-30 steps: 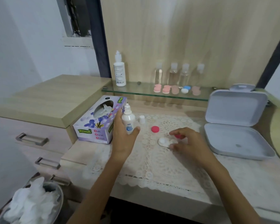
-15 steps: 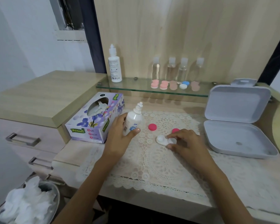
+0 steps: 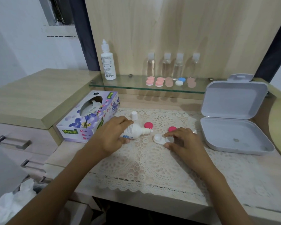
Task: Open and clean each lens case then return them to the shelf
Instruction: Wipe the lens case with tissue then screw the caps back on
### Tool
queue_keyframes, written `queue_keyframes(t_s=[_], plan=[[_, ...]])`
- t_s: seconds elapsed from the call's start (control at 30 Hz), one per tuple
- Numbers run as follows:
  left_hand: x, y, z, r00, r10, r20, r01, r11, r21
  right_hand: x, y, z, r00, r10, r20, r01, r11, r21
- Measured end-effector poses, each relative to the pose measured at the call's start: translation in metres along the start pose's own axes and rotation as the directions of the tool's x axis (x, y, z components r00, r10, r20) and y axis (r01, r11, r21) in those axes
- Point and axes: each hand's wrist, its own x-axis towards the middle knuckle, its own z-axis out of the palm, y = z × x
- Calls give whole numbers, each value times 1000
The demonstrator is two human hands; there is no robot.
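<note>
Left hand [image 3: 111,135] is wrapped around the solution bottle [image 3: 135,131], tipped sideways with its nozzle aimed toward the right hand [image 3: 183,142], which pinches the open white lens case [image 3: 162,139]. Two pink caps [image 3: 148,125] sit just beyond the fingers.

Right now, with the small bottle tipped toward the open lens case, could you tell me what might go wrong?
1. The left hand holds the uncapped small white solution bottle almost level, its nozzle short of the open white plastic lens case that the right hand pinches; drops may land on the cream lace mat instead.
2. The round pink caps lie loose on the mat; the nearer one sits close behind the right hand, which could knock it away.
</note>
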Motion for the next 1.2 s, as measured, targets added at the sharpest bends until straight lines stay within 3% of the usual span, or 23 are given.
queue_keyframes(t_s=[0.13, 0.47, 0.93, 1.2], plan=[[6, 5, -6, 994, 27, 102, -34, 997, 71, 0, -1, 0, 1000, -1, 4, 1, 1000, 4], [9, 6, -6, 990, 95, 104, -108, 986, 126, 1, 0, 1, 1000, -18, 5, 18, 999, -26], [15, 13, -25, 960, 280, -6, -274, 942, 196, 0, -2, 1, 1000, -3, 6, 3, 1000, -24], [14, 17, -24, 961, 273, -51, -256, 940, 224, 0, -2, 1, 1000, 4, 5, -4, 1000, -16]])
